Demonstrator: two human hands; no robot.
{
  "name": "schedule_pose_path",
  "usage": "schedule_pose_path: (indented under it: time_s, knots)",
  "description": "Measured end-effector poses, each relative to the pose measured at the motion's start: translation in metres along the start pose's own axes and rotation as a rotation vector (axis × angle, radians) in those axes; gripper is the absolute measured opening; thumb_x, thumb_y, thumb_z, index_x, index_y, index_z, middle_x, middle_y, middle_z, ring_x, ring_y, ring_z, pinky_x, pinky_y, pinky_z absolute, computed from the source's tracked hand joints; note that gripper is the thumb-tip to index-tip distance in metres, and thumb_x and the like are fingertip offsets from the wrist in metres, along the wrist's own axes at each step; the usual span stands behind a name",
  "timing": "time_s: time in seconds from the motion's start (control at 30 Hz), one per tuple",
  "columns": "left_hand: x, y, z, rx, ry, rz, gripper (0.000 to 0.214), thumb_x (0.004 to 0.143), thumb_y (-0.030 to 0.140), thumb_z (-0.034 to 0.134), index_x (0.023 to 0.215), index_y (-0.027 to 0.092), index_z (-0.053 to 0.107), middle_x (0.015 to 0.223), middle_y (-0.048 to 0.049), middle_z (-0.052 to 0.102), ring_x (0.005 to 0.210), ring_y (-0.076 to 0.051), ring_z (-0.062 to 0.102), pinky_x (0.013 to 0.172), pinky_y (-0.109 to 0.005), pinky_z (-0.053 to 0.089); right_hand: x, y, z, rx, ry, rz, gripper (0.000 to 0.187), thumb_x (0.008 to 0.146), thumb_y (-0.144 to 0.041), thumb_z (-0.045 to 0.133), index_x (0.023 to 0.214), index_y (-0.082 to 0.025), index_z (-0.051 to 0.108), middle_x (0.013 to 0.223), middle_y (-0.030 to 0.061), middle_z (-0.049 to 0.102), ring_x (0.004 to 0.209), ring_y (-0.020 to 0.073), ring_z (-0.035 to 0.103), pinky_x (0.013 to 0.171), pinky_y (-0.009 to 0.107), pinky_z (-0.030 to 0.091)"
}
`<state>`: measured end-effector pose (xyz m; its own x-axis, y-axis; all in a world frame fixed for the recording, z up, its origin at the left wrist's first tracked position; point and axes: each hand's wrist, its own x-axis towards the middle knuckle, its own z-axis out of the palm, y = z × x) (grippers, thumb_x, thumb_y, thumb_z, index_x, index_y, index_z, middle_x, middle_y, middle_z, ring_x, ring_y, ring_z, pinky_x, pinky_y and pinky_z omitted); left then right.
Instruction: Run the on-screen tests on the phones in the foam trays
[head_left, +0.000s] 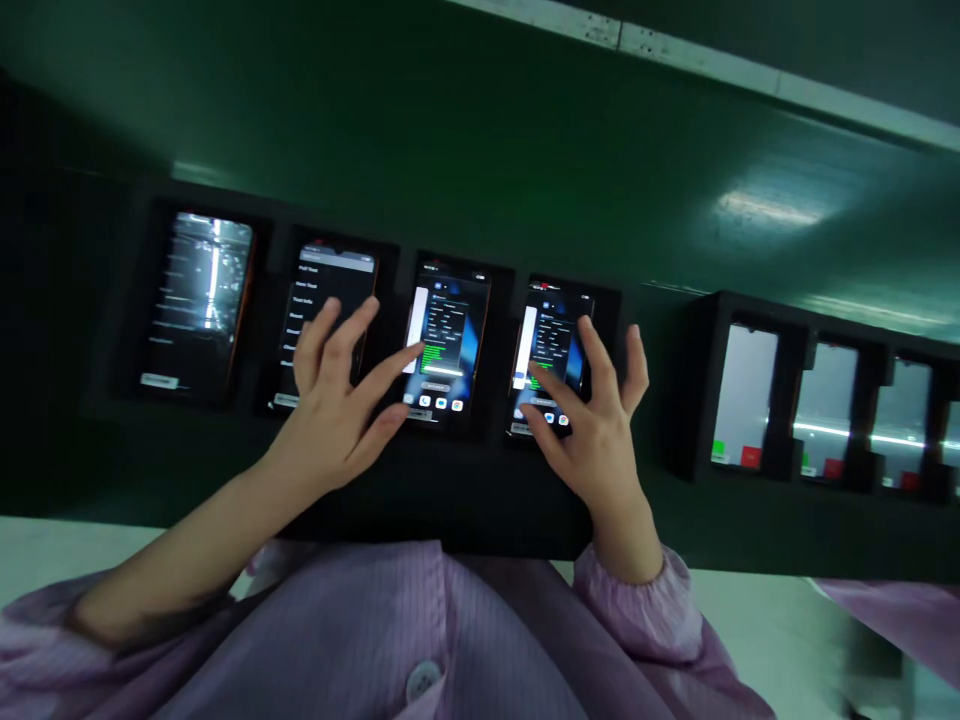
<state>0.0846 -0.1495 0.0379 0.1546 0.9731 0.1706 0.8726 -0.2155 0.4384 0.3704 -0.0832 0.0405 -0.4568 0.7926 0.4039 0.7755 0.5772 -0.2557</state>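
Several smartphones lie face up in a long black tray (450, 470) in front of me. My left hand (330, 400) is spread, its index fingertip at the screen of the third phone (457, 350). Its other fingers extend over the second phone (300, 290), which shows a text list. My right hand (600, 410) is spread too, index fingertip at the screen of the fourth phone (559, 310). The third and fourth screens show a small window with green text above app icons. At the left end, the first phone (199, 300) reflects bright light. Neither hand holds anything.
On the right, another black tray (701, 400) holds several phones with pale screens and green and red squares, such as the nearest one (742, 390). Both trays rest on a dark green tabletop (420, 130). A pale strip (705, 60) crosses behind. Purple cloth (900, 620) shows at lower right.
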Motion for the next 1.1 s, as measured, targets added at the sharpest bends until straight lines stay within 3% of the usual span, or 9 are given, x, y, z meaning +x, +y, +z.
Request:
schedule_pose_path:
  time_s: [0.1,0.23,0.33,0.43,0.53,0.7,0.83,0.93,1.1]
  knots:
    - [0.010,0.005,0.005,0.043,-0.011,-0.044,0.044,0.108,0.037,0.048,0.149,0.030,0.061,0.184,0.0008,0.008,0.169,-0.046,0.007,0.136,-0.079,0.013,-0.002,0.005,0.001,0.020,0.054,0.088,0.025,0.105,-0.032,0.060,0.117,-0.025,0.081,0.158,0.0086,0.062,0.162,0.0440,0.034,0.126,0.070,0.041]
    - [0.016,0.008,0.014,0.059,0.009,0.065,0.041,0.106,0.041,0.051,0.146,0.037,0.063,0.183,0.0005,0.016,0.170,-0.044,0.010,0.135,-0.082,0.010,-0.005,0.012,0.000,0.026,0.152,0.159,0.024,0.105,-0.031,0.060,0.115,-0.026,0.082,0.152,0.0083,0.067,0.158,0.0426,0.042,0.123,0.071,0.044]
    - [0.018,0.008,0.015,0.042,0.037,0.081,0.043,0.106,0.040,0.051,0.148,0.040,0.061,0.184,0.0024,0.014,0.171,-0.043,0.009,0.136,-0.080,0.009,-0.004,0.010,0.000,0.032,0.102,0.106,0.026,0.104,-0.036,0.063,0.123,-0.026,0.078,0.157,0.0096,0.062,0.160,0.0422,0.039,0.123,0.071,0.045]
    - [0.022,0.008,0.012,0.031,0.063,-0.007,0.043,0.106,0.038,0.050,0.146,0.032,0.064,0.184,-0.0002,0.012,0.170,-0.046,0.006,0.137,-0.078,0.012,-0.001,0.004,0.001,0.027,0.045,0.037,0.025,0.104,-0.039,0.064,0.119,-0.026,0.078,0.159,0.0102,0.060,0.162,0.0423,0.036,0.125,0.071,0.043]
    - [0.025,0.008,0.013,0.054,0.056,-0.025,0.039,0.105,0.038,0.054,0.140,0.027,0.069,0.183,-0.0039,0.018,0.169,-0.050,0.009,0.134,-0.083,0.013,-0.001,0.003,0.002,0.001,0.065,0.056,0.022,0.105,-0.035,0.063,0.113,-0.025,0.081,0.155,0.0098,0.063,0.159,0.0418,0.041,0.124,0.069,0.046]
    - [0.028,0.014,0.019,0.065,0.015,0.041,0.040,0.105,0.041,0.052,0.142,0.038,0.066,0.182,0.0006,0.021,0.170,-0.043,0.012,0.135,-0.081,0.011,-0.004,0.008,0.003,-0.017,0.185,0.188,0.024,0.106,-0.033,0.059,0.111,-0.025,0.081,0.147,0.0109,0.068,0.152,0.0414,0.049,0.118,0.070,0.051]
    - [0.029,0.018,0.018,0.022,0.053,-0.025,0.045,0.107,0.042,0.047,0.147,0.031,0.063,0.183,0.0000,0.015,0.171,-0.043,0.008,0.138,-0.076,0.009,-0.003,0.005,0.002,0.020,0.085,0.097,0.027,0.105,-0.040,0.062,0.123,-0.026,0.077,0.157,0.0114,0.060,0.158,0.0415,0.041,0.123,0.071,0.044]
    - [0.031,0.018,0.019,0.025,0.049,-0.049,0.043,0.107,0.042,0.047,0.144,0.028,0.065,0.183,-0.0014,0.017,0.171,-0.044,0.007,0.137,-0.078,0.008,-0.002,0.002,0.002,0.018,0.035,0.068,0.025,0.105,-0.039,0.063,0.119,-0.027,0.079,0.158,0.0102,0.061,0.159,0.0415,0.040,0.123,0.070,0.046]
    - [0.034,0.017,0.029,0.084,0.051,0.034,0.040,0.104,0.044,0.055,0.140,0.033,0.068,0.178,-0.0055,0.030,0.168,-0.045,0.018,0.135,-0.080,0.012,-0.004,0.006,0.005,0.003,0.181,0.198,0.026,0.106,-0.031,0.058,0.108,-0.023,0.083,0.143,0.0113,0.071,0.150,0.0395,0.052,0.116,0.067,0.053]
